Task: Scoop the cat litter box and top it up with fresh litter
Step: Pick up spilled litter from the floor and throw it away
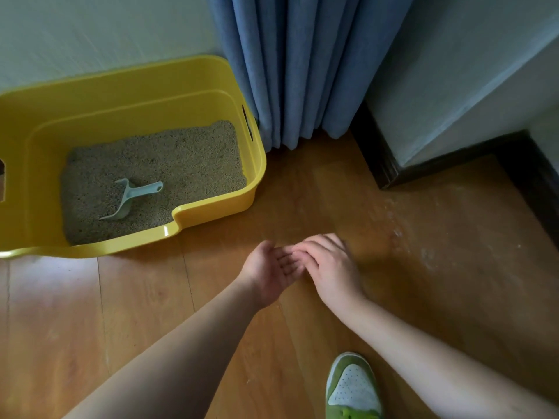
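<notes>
Yellow plastic litter box is seen at 10 o'clock, set on the wood floor against the pale wall. Grey-beige litter is spread across its bottom. Pale blue scoop is laid on the litter toward the near left part of the box, handle pointed to 3 o'clock, nothing touching it. Cut-out handle slot is visible in the right wall of the box.

Both hands are held over the floor at centre, just beside the box's near right corner, apart from it. Left hand is turned palm up, fingers relaxed, nothing gripped. Right hand is turned palm down, fingers loosely extended, fingertips laid on the left hand's fingers; nothing held there either.

Blue curtain is hung at 12 o'clock, touching the box's far right corner. Dark skirting is run along the wall at 2 o'clock. Pale dusty smears are noted on the floor at 3 o'clock. Green and white shoe is seen at 5 o'clock.
</notes>
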### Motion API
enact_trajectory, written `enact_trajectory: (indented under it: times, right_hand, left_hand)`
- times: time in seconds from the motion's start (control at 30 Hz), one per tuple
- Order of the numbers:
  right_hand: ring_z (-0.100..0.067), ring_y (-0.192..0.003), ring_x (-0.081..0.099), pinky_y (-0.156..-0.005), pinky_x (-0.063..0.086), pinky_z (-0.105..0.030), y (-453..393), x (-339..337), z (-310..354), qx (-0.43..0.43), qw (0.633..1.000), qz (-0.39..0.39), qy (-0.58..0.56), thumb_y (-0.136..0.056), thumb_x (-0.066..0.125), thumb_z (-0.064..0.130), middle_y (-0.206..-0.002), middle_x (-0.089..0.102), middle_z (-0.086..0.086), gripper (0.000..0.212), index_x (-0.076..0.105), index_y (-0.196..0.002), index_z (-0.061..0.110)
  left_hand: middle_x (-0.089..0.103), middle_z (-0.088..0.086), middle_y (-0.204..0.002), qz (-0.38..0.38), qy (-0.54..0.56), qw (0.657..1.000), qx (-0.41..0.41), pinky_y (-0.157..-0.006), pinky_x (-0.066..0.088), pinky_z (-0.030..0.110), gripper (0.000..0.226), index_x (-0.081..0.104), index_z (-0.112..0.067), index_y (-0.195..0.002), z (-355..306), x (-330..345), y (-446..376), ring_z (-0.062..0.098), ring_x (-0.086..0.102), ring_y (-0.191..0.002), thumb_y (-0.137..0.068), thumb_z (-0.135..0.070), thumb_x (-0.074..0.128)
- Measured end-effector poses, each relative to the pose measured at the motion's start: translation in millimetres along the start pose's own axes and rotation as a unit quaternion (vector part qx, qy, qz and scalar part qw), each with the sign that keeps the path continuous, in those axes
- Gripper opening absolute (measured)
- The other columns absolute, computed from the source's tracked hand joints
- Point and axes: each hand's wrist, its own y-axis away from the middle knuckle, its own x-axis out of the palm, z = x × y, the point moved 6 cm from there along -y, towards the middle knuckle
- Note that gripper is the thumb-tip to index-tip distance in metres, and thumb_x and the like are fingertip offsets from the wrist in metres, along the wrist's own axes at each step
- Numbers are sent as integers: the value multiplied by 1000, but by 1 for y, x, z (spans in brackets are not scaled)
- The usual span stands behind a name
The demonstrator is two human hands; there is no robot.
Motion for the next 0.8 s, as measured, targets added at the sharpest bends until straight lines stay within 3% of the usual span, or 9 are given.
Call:
enact_trajectory:
  times: [0.13, 0.3, 0.4, 0.5, 0.67, 0.8]
  right_hand:
    - [-14, -99, 60, -80, 51, -26, -10, -3, -57, 160, 986, -28, -41, -95, 53, 28, -107, 66, 6, 20, 69, -107, 23]
    - [-18, -110, 57, -86, 50, -27, -25, 33, -98, 246, 966, 73, 2, -96, 54, 29, -123, 60, 2, 31, 58, -126, 23]
    - [-20, -112, 55, -87, 50, -29, -34, 46, -102, 261, 961, 84, 20, -95, 56, 31, -125, 58, 0, 34, 57, -128, 21]
    - [-21, -108, 56, -78, 44, -24, -43, 49, -104, 264, 962, 58, 25, -93, 59, 30, -120, 59, -1, 27, 62, -118, 20]
    - [-24, -100, 57, -69, 40, -26, -54, 54, -103, 271, 959, 59, 52, -94, 57, 24, -111, 61, -4, 15, 67, -103, 17]
    - [-17, -100, 54, -76, 43, -25, -53, 44, -72, 233, 971, 54, -20, -94, 56, 25, -112, 58, 1, 13, 64, -102, 18]
  left_hand:
    - [71, 21, -86, -14, 3, 1000, 2, -71, 56, 33, 55, 64, 6, -101, -2, -1, 0, 28, 69, -77, -106, -32, 24]
    - [72, 23, -95, -38, 27, 999, 27, -80, 56, 34, 52, 64, 8, -108, -15, -11, 2, 31, 69, -86, -105, -26, 25]
    - [70, 25, -110, -20, 51, 998, 31, -95, 51, 38, 54, 62, 8, -114, -22, -11, 5, 34, 66, -106, -105, -28, 23]
    - [68, 24, -116, -3, 70, 997, 41, -106, 44, 40, 56, 61, 7, -115, -29, -10, 8, 34, 63, -114, -105, -30, 20]
    - [68, 25, -115, -6, 96, 994, 56, -96, 50, 36, 56, 59, 8, -118, -33, -15, 9, 32, 64, -112, -105, -30, 21]
    - [69, 25, -112, -35, 83, 994, 65, -92, 52, 35, 51, 59, 9, -117, -36, -15, 6, 33, 65, -109, -104, -25, 23]
